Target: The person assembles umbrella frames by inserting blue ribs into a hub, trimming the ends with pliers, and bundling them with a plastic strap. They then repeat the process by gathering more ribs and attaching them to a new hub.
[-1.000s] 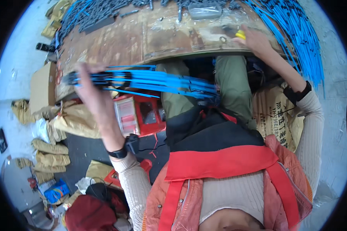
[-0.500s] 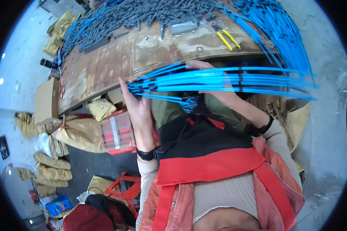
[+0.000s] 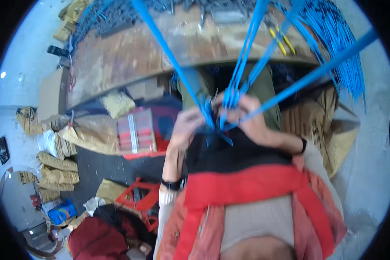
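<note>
A bundle of thin blue strands (image 3: 238,73), which look like plastic tubes or cables, stands on end over my lap and fans out in several clusters toward the table. My right hand (image 3: 251,117) is closed round the lower part of the bundle. At the bundle's left side, my left hand (image 3: 188,123) has its fingers bent against the lower ends of the strands, gripping them. Short blue ends poke out below the hands, in front of my black and red apron (image 3: 242,184). Motion blur hides the fingertips and the fittings on the strands.
A worn wooden table (image 3: 130,60) lies ahead, with a heap of dark grey parts (image 3: 134,21), yellow-handled pliers (image 3: 282,41) and a big pile of blue strands (image 3: 340,47) on it. To the left are a red crate (image 3: 136,132), a cardboard box (image 3: 54,93) and paper sacks (image 3: 58,173).
The bundle has turned from lying crosswise to standing upright and spreading apart. Both hands have come closer together and nearer my body, at its lower end.
</note>
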A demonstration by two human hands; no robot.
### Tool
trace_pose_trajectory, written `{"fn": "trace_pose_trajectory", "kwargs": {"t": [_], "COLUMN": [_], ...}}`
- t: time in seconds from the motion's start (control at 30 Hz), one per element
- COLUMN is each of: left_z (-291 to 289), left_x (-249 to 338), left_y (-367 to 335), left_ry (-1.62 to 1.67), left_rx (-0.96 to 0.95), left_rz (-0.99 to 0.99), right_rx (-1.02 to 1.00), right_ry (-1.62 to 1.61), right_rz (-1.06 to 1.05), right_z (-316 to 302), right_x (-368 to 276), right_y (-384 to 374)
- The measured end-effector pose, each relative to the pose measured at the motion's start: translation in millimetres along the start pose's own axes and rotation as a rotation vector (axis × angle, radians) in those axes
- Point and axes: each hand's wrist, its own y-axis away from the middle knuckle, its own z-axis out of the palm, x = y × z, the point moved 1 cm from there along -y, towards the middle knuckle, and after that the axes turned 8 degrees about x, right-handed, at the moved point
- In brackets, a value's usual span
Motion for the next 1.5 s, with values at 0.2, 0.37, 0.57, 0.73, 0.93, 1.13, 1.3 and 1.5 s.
{"fn": "trace_pose_trajectory", "kwargs": {"t": [0.2, 0.37, 0.57, 0.73, 0.93, 1.13, 1.3, 1.5], "left_z": [-21, -13, 6, 19, 23, 32, 42, 63], "left_x": [30, 29, 25, 30, 32, 30, 36, 40], "left_y": [-10, -2, 8, 3, 8, 7, -14, -16], "left_ry": [-0.233, -0.233, -0.164, -0.015, 0.058, 0.169, 0.157, -0.46], "left_rx": [-0.096, -0.079, -0.033, -0.039, -0.026, -0.081, -0.118, -0.212], "left_rz": [0.118, 0.22, 0.248, 0.046, -0.113, -0.159, -0.248, -0.03], "right_rx": [-0.18, -0.19, -0.211, -0.18, -0.445, -0.284, -0.136, -0.075], "right_ry": [0.112, 0.153, -0.012, 0.033, -0.112, -0.174, -0.211, -0.149], "right_rz": [0.021, 0.176, 0.109, 0.132, 0.393, 0.371, 0.34, 0.308], "right_z": [22, 24, 17, -3, -20, -24, -41, -51], "right_x": [12, 7, -2, 4, 11, 7, 15, 10], "right_y": [-23, -21, -16, -21, -25, -13, -17, 2]}}
